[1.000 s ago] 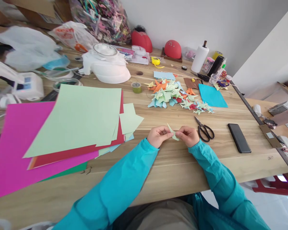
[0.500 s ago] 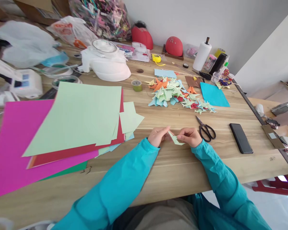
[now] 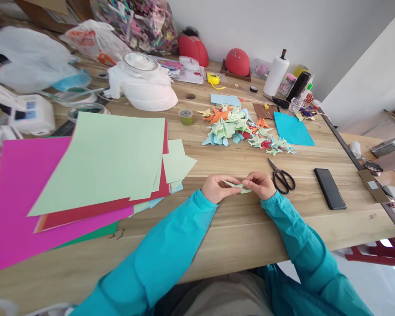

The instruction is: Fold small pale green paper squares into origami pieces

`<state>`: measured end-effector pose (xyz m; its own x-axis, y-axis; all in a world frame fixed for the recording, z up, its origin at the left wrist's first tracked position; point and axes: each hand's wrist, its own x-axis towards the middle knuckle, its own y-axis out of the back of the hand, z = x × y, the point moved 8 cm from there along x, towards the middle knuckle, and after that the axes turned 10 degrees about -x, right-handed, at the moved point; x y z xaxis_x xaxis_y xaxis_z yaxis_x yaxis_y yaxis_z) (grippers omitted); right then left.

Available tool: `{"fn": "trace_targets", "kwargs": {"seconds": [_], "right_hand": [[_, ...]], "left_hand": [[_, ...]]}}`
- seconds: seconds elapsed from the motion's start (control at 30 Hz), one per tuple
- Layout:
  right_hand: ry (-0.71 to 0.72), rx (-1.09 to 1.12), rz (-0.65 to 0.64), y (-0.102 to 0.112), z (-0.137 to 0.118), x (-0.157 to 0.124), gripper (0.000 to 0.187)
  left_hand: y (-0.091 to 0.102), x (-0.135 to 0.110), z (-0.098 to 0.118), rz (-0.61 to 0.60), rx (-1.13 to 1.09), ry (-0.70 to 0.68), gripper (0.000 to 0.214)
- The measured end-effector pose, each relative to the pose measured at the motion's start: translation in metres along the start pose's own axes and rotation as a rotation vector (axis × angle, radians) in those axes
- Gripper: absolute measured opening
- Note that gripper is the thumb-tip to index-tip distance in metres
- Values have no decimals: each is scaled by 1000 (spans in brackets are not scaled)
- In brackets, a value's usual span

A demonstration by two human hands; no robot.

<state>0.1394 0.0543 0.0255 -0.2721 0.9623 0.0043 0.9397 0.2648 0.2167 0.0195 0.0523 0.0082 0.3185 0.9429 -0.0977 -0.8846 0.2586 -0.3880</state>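
Observation:
A small folded piece of pale green paper (image 3: 245, 191) is held between both hands above the table. My left hand (image 3: 218, 188) pinches its left end between thumb and fingers. At its right end, my right hand (image 3: 260, 184) grips it with thumb and forefinger. Just right of that hand lie black-handled scissors (image 3: 283, 179), their tip pointing away from me. Beyond the hands sits a heap of folded paper figures (image 3: 230, 127) in green, blue, orange and red. Small pale green sheets (image 3: 177, 162) lie left of my left hand.
Large coloured sheets, pale green on top (image 3: 108, 158), cover the table's left side. A black phone (image 3: 330, 188) lies at the right. Behind stand a roll of tape (image 3: 186, 116), a white cap (image 3: 148, 90), a yellow tape measure (image 3: 213, 79) and a paper roll (image 3: 276, 76). A blue sheet (image 3: 293, 128) lies near the heap.
The folded paper has turned from slanting downward to lying nearly level. My left thumb has come down onto it, and the fingers have shifted around its left end.

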Motion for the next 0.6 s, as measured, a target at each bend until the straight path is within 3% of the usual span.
{"fn": "trace_targets", "kwargs": {"seconds": [0.2,0.4,0.6], "right_hand": [[146,-46,106,8,-11,-4,35],[210,-293,196,9,-15,-8,28],[236,-345,212,10,-17,-8,22]], "left_hand": [[18,2,7,193,-65,-86,29],[14,0,12,187,7,-127,31],[12,0,11,172,35,-123,32]]}}
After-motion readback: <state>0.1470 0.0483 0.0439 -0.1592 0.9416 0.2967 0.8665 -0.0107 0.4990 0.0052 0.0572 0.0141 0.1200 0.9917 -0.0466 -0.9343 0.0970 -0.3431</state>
